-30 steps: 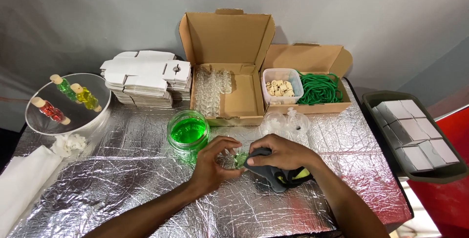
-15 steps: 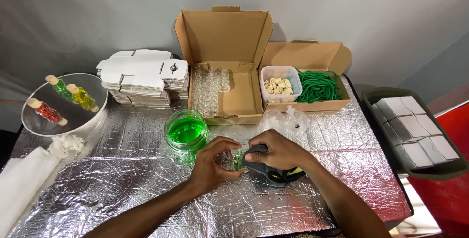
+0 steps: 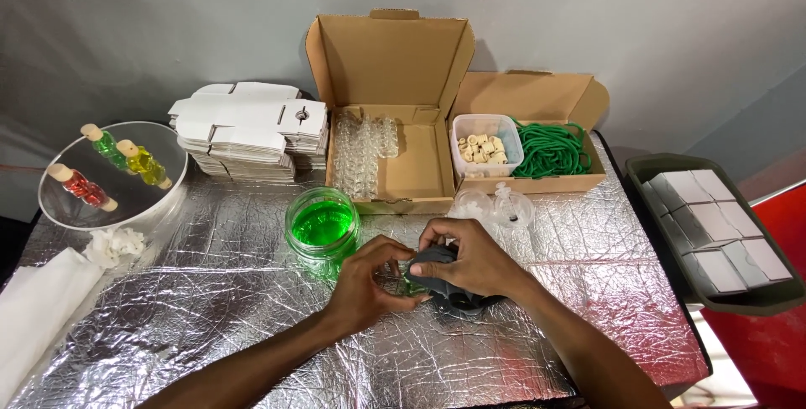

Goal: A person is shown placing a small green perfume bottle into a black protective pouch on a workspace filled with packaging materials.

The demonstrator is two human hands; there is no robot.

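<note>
My left hand (image 3: 367,285) grips a small clear glass bottle (image 3: 400,278) with green liquid in it, just above the foil-covered table (image 3: 210,317). My right hand (image 3: 470,258) presses a dark grey cloth (image 3: 449,281) against the bottle from the right. Most of the bottle is hidden by my fingers and the cloth. A glass jar of green liquid (image 3: 322,226) stands right behind my left hand.
An open cardboard box (image 3: 390,136) holds several empty glass bottles. A second box (image 3: 537,144) holds green cord and a tub of corks. Flat white cartons (image 3: 243,128) are stacked at back left. A clear bowl (image 3: 113,175) holds three filled bottles. A dark tray (image 3: 714,228) of white boxes sits right.
Both hands stay together on the bottle and cloth, shifting only slightly. The view has tipped a little, so the table's things sit slightly lower in the picture.
</note>
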